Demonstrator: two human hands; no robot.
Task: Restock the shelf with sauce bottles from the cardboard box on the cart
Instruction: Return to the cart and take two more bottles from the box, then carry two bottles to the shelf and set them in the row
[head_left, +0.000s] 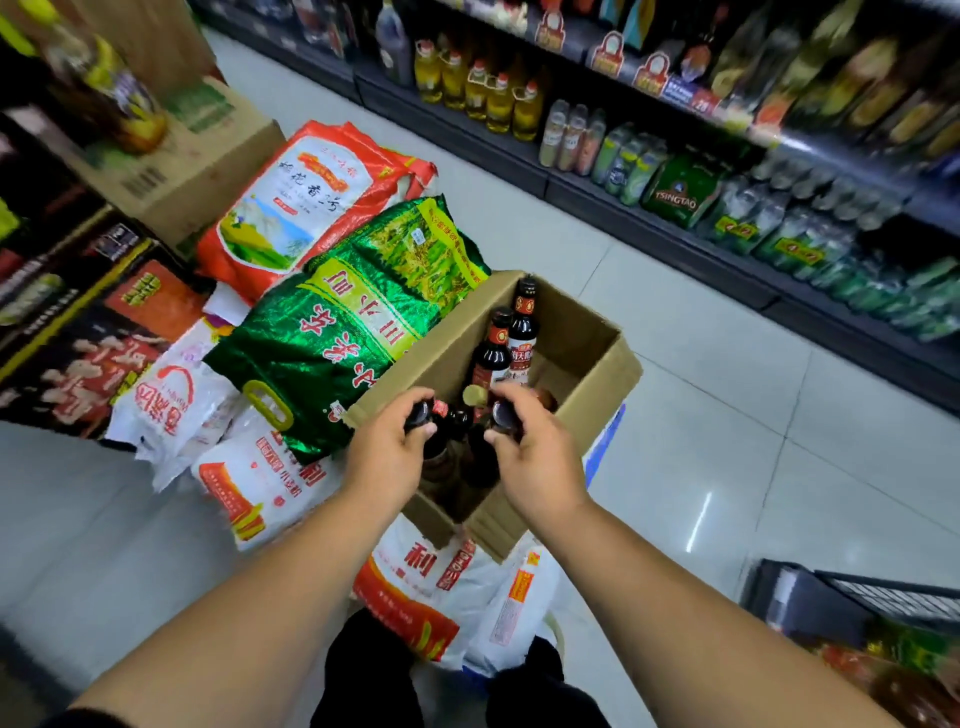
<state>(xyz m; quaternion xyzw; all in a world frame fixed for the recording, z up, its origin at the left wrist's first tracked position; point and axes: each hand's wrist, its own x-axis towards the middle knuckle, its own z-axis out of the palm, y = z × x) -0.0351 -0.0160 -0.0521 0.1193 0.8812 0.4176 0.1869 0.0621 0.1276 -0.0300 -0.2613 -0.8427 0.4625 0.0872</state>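
Note:
An open cardboard box (592, 353) sits in front of me on top of stacked bags. Several dark sauce bottles stand inside it. Two upright bottles (511, 338) with red labels and black caps stand at the far side. My left hand (387, 447) is closed around the black cap of a sauce bottle (441, 441) at the box's near edge. Beside it, my right hand (535, 447) grips the cap of another sauce bottle (480, 457). Both bottles are still inside the box.
Rice and flour bags surround the box: a green one (353, 322), a red-orange one (306, 202), white ones (260, 483). A second carton (197, 156) stands behind. Dark shelves (727, 171) with oil and drinks run along the right. Tiled aisle floor (727, 441) lies between.

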